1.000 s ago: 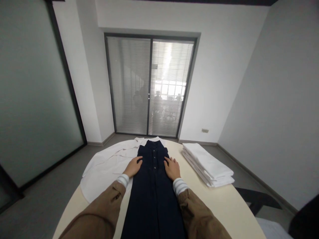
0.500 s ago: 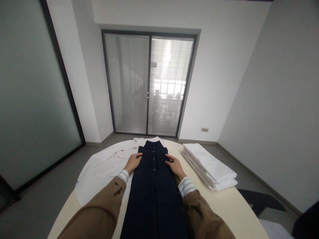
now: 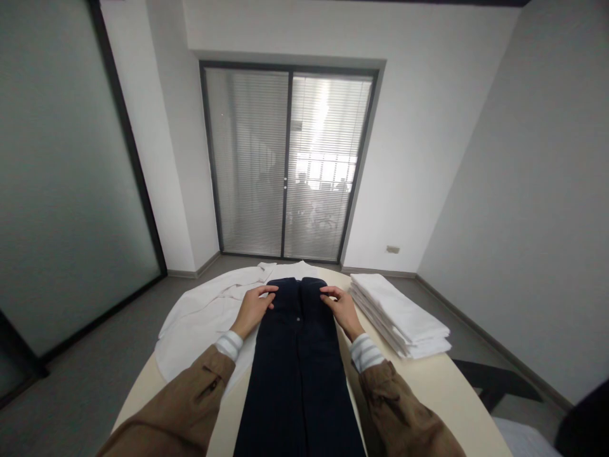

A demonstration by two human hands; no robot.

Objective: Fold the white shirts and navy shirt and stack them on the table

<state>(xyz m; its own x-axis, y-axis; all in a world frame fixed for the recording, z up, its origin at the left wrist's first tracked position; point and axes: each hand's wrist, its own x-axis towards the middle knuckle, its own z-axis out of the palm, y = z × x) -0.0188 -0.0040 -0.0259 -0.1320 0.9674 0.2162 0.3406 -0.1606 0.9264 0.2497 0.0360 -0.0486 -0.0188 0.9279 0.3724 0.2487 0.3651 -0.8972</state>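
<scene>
navy garment (image 3: 299, 368) lies lengthwise on the desk (image 3: 431, 384) between left hand (image 3: 254, 311) and right hand (image 3: 344, 311); fingers narrow, pinching its side edges near the far end.

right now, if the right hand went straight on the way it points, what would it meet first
Most likely the dark shirt: the right hand points inward, right at the shirt's edge, though exact contact is unclear.

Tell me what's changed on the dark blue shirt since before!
On the dark blue shirt, the collar and two buttons went out of sight, folded over or under, I can't tell. One button shows. The left hand and right hand stayed at its far end; the white stack stayed put.
</scene>
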